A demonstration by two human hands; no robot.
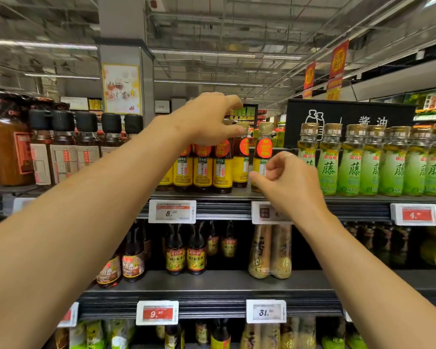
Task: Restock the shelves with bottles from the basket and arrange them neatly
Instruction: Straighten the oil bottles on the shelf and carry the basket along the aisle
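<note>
1. Amber oil fills the yellow-labelled bottles (222,170) on the top shelf (212,195), which stand at about 12 o'clock from the middle of the head view.
2. Left hand (207,119) reaches over this cluster with fingers curled downward; its thumb and fingertips pinch the gold cap of one bottle in the back row (241,157).
3. Right hand (287,182), at 3 o'clock of the cluster, has its fingers loosely curled, thumb and forefinger close together in front of the rightmost bottle (262,157); whether they touch it cannot be told.
4. Each bottle carries a round red sticker above the yellow label and stands upright, packed side by side.
5. Green-labelled bottles (373,162) line the shelf at 3 o'clock, black-capped bottles (63,147) at 9 o'clock.
6. White price tags (172,211) hang on the shelf edge at 6 o'clock.
</note>
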